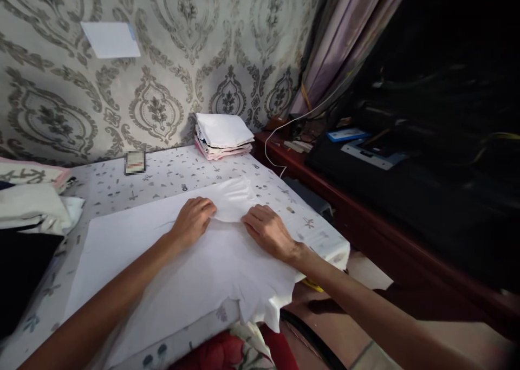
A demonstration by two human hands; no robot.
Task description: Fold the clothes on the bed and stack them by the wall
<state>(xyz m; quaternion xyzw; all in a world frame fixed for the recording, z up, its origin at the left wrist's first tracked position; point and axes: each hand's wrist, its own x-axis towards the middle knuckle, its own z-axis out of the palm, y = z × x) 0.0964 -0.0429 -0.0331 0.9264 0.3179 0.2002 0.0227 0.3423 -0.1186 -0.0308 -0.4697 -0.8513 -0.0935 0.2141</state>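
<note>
A thin white cloth (pixel 211 272) lies spread over the patterned bedsheet, its near right edge wavy and hanging past the bed's side. My left hand (pixel 194 219) is closed on the cloth near its middle, fingers curled over a raised fold. Just to the right, my right hand (pixel 268 233) grips the same fold, with its fingertips pressed into the fabric. Between and beyond the hands, the cloth bunches into small creases. A flat white area with straight edges stretches out to the left; whether it is part of the same cloth I cannot tell.
A folded stack of clothes (pixel 223 131) sits by the wall. More clothes (pixel 34 202) and a black item (pixel 28 272) lie at the left. A small blurred item (pixel 135 162) rests near the wall. Along the right runs a dark red wooden frame (pixel 365 226), with a white cable (pixel 266 142) nearby.
</note>
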